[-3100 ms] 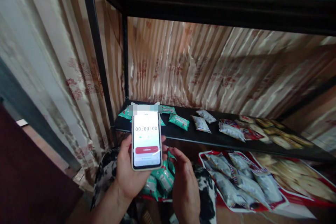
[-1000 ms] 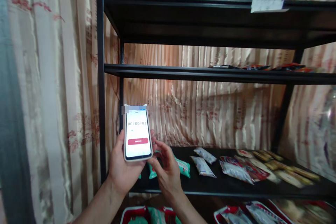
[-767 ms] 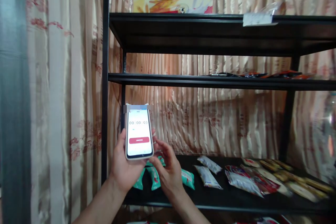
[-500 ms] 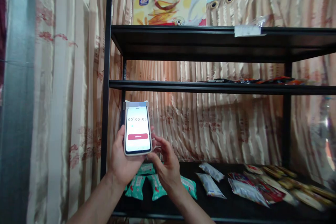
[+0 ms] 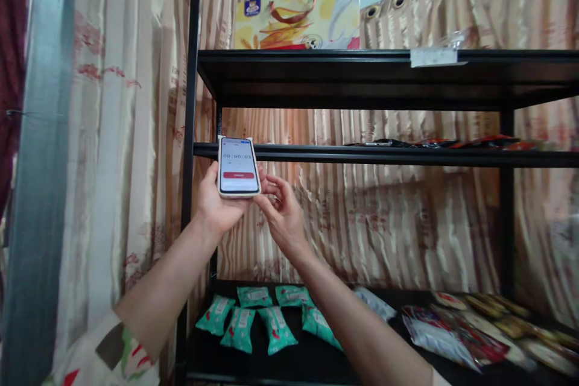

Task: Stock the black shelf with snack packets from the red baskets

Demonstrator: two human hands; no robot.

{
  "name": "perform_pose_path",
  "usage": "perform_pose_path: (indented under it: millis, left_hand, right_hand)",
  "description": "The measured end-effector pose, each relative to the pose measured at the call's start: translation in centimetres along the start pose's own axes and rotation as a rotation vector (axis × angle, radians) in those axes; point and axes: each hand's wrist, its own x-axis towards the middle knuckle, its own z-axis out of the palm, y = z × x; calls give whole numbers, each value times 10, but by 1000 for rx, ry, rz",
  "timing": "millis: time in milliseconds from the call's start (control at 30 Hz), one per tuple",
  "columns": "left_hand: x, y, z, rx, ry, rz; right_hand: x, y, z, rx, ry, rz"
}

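A smartphone (image 5: 239, 167) in a pale case faces me, its lit screen showing a timer at 00:00:03 above a red button. My left hand (image 5: 222, 205) grips it from below and the left side, the thumb along the edge. The fingers of my right hand (image 5: 284, 211) are bent around the phone's lower right corner, thumb and fingertips touching it. Both hands are raised in front of the shelf rack, the phone's top overlapping the middle shelf (image 5: 362, 155).
On the bottom shelf (image 5: 253, 368) lie several green snack packets (image 5: 277, 329), with silver and red packets (image 5: 446, 338) farther right. Flat dark and orange packets (image 5: 488, 142) rest on the middle shelf. A yellow printed box (image 5: 294, 18) stands on the top shelf (image 5: 339, 55). Curtains (image 5: 122, 163) hang around.
Both hands have lifted the phone from below the middle shelf to its height, and it looks tilted farther back. More green packets are now visible beneath my arms.
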Motion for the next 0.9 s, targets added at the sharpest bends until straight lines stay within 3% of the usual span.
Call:
perform_pose_path:
  millis: [367,700,900]
  left_hand:
    - [75,43,19,-15,28,-70]
    - [116,51,11,-45,111,-127]
    - [134,54,10,12,258,-80]
  right_hand:
    - [83,10,19,-10,57,-5]
    - [126,27,18,-229,79,-9]
    - [143,40,21,-319,60,23]
